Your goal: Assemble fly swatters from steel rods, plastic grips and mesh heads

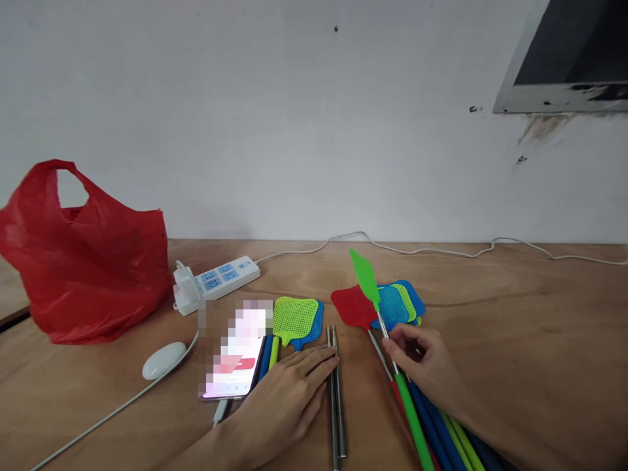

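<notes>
My right hand (426, 366) pinches the thin metal rod of a green fly swatter (364, 276), whose head stands tilted up on edge above a pile of red, blue and yellow-green swatters (387, 306). Their coloured handles (441, 432) run toward me under that hand. My left hand (289, 399) lies flat on the wooden table (515, 327), fingers stretched out, fingertips touching two loose metal rods (336, 405). Just beyond it lie a yellow-green swatter (294, 317) on a blue one, and a phone (234, 366) with a lit screen.
A red plastic bag (83, 261) stands at the left. A white power strip (216, 281) with a plugged charger lies behind the phone, its cable running along the wall. A white oval device (163, 360) on a cable rests near the bag. A window frame (564, 59) is at upper right.
</notes>
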A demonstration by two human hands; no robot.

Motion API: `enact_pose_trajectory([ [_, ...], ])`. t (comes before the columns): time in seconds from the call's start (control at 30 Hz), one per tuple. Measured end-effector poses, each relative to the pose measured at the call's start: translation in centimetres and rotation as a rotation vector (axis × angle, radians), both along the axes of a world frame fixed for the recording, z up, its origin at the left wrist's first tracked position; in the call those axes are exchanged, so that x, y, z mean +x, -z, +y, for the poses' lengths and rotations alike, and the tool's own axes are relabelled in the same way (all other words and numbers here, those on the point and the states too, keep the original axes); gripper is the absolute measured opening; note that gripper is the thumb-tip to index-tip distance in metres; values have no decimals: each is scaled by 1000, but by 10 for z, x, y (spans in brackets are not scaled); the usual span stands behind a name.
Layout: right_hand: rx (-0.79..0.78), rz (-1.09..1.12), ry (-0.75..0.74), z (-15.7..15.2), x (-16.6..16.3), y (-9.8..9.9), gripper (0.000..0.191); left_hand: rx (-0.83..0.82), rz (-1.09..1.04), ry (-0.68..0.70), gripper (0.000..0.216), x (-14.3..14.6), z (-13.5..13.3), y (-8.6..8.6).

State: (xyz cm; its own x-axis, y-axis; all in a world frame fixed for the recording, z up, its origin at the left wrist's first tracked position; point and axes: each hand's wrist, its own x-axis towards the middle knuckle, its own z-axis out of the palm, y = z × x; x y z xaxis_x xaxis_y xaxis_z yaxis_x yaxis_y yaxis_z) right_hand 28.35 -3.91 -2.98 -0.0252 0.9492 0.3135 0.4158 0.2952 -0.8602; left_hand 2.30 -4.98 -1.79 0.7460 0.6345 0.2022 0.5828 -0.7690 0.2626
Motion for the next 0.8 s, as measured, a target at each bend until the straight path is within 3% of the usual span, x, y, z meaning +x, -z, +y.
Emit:
enact_pose_trajectory([
  [0.27,-274,618,120,5,7,-5,35,-35,-18,-10,52,-1,1,-1],
  [0.8,-460,804,-91,-1,-3,-25,46,-48,-63,-25,45,-1,3,-6],
])
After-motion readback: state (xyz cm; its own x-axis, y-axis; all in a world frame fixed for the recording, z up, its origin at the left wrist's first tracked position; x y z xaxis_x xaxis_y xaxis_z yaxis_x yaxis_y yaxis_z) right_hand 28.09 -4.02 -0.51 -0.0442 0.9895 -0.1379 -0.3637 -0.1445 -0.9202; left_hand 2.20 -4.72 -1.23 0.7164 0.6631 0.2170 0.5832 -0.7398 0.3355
